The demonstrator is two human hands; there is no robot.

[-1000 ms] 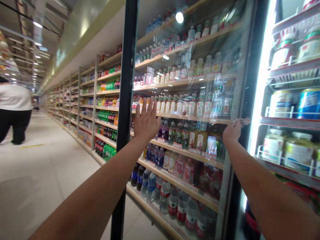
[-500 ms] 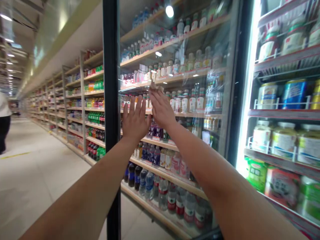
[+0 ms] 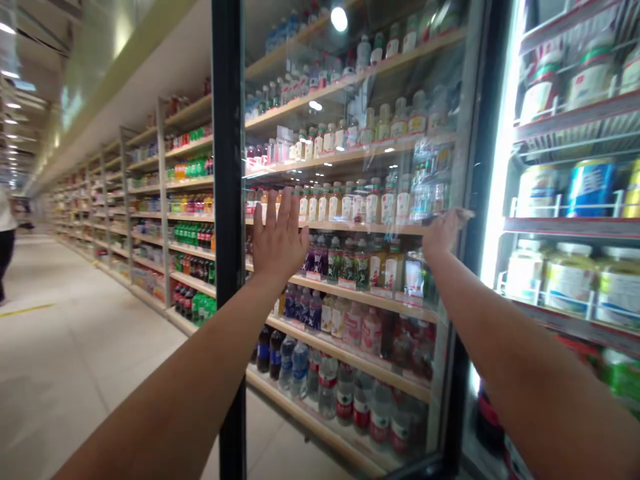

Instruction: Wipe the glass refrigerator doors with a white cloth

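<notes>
A glass door (image 3: 229,167) with a black frame stands swung open in front of me. My left hand (image 3: 279,243) rests flat against its glass near the frame edge, fingers stretched upward. Over by the door's hinge-side edge, my right hand (image 3: 442,233) is closed on a crumpled pale cloth (image 3: 466,213), pressed to the glass. Part of the cloth sticks out past the fingers; the rest is hidden by the hand.
Through the glass show shelves of bottled drinks (image 3: 373,333). To the right is a lit cooler with cans (image 3: 593,187) and jars (image 3: 570,280). A long aisle of shelves (image 3: 150,220) runs away at left, beside a pale floor (image 3: 65,360). A person (image 3: 6,233) stands at the far left edge.
My right hand has swept the cloth rightward across the glass, from beside my left hand to the far edge. The left hand has stayed nearly in place.
</notes>
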